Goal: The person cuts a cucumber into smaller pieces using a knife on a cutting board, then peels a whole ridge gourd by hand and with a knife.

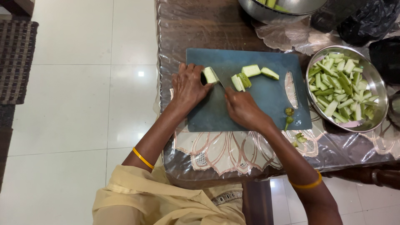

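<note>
Left hand pressing a pale green gourd piece down near the upper left corner of the blue board, fingers curled over its end. Right hand clenched round a knife, handle hidden in the fist, blade laid against the piece. More cut chunks mid-board, toward its upper edge. Stem scraps by the board's lower right corner. Steel bowl of green sticks at the table's right edge; a second bowl at the far edge.

Probably light, firm but moist; cut faces likely slippery. Best held flat side down, fingertips tucked back from the blade.
</note>
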